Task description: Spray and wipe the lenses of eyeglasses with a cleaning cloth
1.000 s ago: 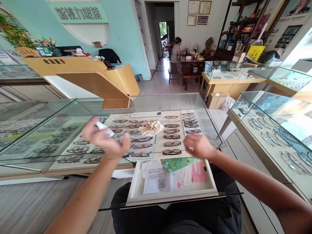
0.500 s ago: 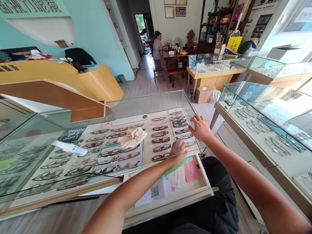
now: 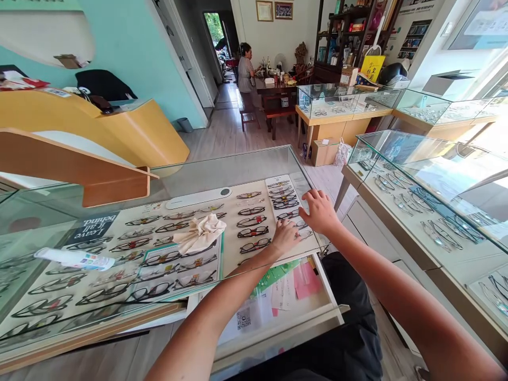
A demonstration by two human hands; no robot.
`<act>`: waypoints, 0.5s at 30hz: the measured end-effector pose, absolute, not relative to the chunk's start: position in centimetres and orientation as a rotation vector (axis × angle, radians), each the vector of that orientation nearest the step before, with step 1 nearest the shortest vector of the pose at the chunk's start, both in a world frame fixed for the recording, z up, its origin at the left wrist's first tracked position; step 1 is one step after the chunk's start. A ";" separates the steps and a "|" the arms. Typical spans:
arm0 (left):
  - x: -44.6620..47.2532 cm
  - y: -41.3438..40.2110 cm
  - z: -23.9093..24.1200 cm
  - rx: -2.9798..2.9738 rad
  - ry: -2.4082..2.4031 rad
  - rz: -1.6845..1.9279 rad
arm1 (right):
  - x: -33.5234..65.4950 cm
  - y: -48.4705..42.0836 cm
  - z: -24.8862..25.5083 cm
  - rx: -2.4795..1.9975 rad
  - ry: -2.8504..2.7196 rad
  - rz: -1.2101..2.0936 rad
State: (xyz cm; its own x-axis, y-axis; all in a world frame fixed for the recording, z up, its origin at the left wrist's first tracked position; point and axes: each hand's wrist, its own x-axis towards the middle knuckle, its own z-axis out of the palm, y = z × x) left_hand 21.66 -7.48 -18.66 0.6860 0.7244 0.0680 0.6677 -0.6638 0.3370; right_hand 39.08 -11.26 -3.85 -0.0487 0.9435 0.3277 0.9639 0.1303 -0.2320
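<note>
My left hand point(image 3: 286, 236) is over the right end of a glass display case point(image 3: 246, 159), fingers loosely bent and apart, with nothing visible in them. Whether it presses on the glass, I cannot tell. Beside it, my right hand point(image 3: 319, 210) has its fingers spread at the case's right edge, also without anything in it. Below both hands lies a narrow white tray of eyeglasses point(image 3: 284, 200). A crumpled beige cloth point(image 3: 201, 233) and a white spray bottle point(image 3: 75, 259) lie on the glass to the left. Rows of eyeglasses point(image 3: 254, 232) show through it.
An open drawer point(image 3: 278, 336) with papers and pink slips point(image 3: 307, 280) juts out below my forearms. Another glass case point(image 3: 416, 185) stands to the right. A brown wooden stand point(image 3: 115, 185) rises at left. Farther back, a person point(image 3: 246, 71) is at a dark table.
The view has turned right, so the case, cloth and bottle appear farther left. My left hand has moved slightly within the view, its fingers now stretched out more. My right hand stays at the case's edge.
</note>
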 end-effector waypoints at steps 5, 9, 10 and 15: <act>22.5 -7.6 -18.3 2.617 1.134 0.167 | 38.9 -11.3 -3.6 -1.877 -2.027 -0.073; 22.5 -7.3 -17.8 2.592 1.133 0.075 | 38.7 -11.4 -3.4 -1.893 -2.024 -0.041; 22.4 -7.3 -17.5 2.585 1.131 0.058 | 38.7 -11.4 -3.4 -1.889 -2.024 -0.038; 20.9 -9.5 -15.6 2.521 1.119 -0.032 | 38.7 -11.4 -3.3 -1.869 -2.014 -0.028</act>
